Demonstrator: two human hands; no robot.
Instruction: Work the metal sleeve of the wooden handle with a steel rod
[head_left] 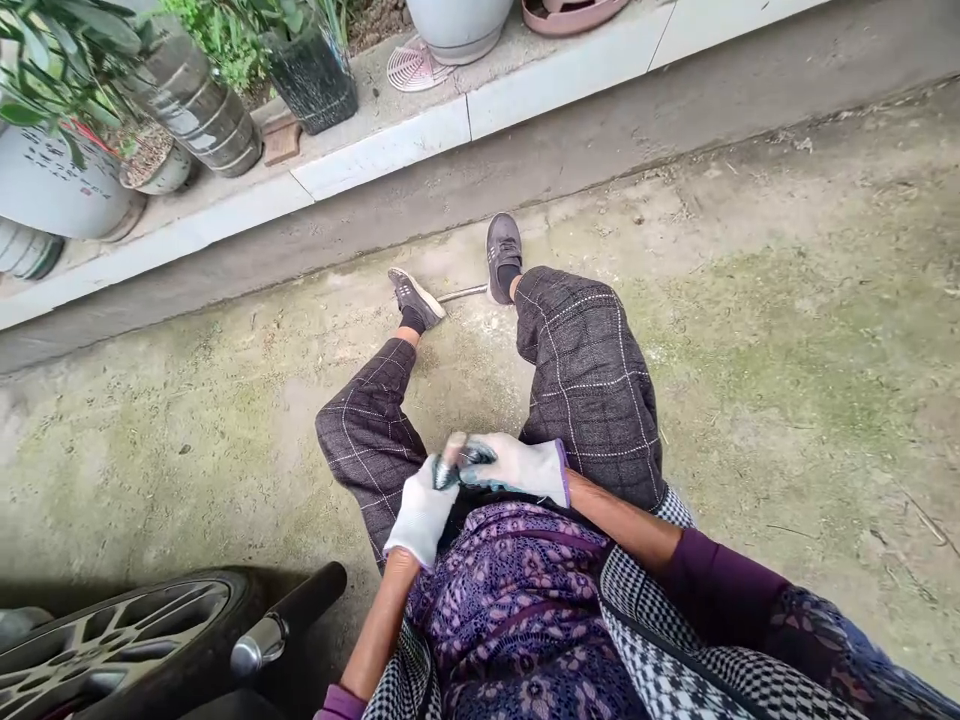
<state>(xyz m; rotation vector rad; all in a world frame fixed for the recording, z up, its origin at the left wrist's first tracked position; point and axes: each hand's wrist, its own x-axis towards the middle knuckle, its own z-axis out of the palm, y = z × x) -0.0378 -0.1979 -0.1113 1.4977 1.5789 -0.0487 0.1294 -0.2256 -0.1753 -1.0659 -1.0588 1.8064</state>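
Observation:
Both my hands wear white work gloves with dark coated fingertips and meet in front of my waist, above my lap. My left hand (421,508) is curled, its fingers closed against the fingers of my right hand (516,464). The right hand's fingers are also bent inward, pinching at the left glove's fingertips. Motion blur hides whether a small object sits between them. I am seated, with checked trousers and dark shoes (502,252) stretched out over a concrete floor. A thin metal rod (462,293) lies on the ground between my feet.
A raised white-edged ledge (390,150) runs across the back, carrying several plant pots (313,75) and a large white tub (52,185). A vehicle wheel (112,640) and black exhaust pipe (289,620) sit at bottom left. Mossy concrete ground (787,330) spreads to the right.

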